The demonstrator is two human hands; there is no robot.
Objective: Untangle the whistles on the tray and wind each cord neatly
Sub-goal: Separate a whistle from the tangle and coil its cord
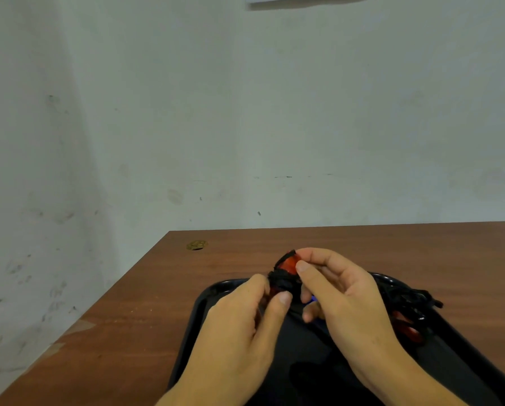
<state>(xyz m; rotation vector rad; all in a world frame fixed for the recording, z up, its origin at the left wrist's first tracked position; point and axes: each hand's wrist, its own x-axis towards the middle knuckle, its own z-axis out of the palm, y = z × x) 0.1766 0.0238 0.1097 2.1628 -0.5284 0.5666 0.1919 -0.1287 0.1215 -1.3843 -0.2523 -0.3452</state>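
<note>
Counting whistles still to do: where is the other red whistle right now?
In the head view it lies at the right side of the black tray, the red whistle under a tangle of black cord, just right of the right hand.

Both hands (289, 306) pinching red whistle (289, 263), black tray (204, 306)

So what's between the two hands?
In the head view, a red plastic whistle wrapped in black cord sits between the left hand and right hand; both pinch it.

head view | faces forward, slightly down (mostly wall) | close above tray (192, 332)
</note>
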